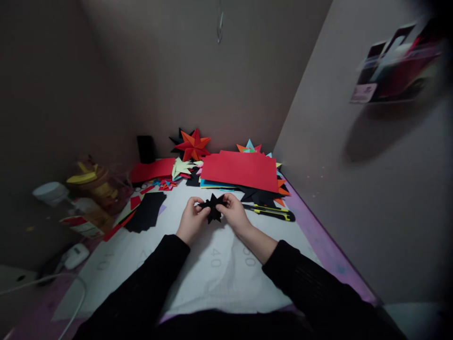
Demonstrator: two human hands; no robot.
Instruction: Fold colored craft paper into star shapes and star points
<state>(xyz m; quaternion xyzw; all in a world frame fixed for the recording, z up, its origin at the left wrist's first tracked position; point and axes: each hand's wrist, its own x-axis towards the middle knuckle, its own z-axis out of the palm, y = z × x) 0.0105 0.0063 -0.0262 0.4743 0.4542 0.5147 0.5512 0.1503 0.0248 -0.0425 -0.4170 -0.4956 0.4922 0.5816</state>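
The desk (339,259) carries a white sheet (148,283), with a red-topped paper stack (240,171) toward the back. Left hand (193,221) and right hand (236,216) face each other, each grip a thumb-and-finger pinch. A yellow-and-black cutter (274,213) lies just beside the right; a careless reach could knock it. Pinched between both, over the sheet, the black paper star (214,208) might crease if squeezed hard.

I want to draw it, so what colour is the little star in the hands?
The little star is black; it shows best in the head view.
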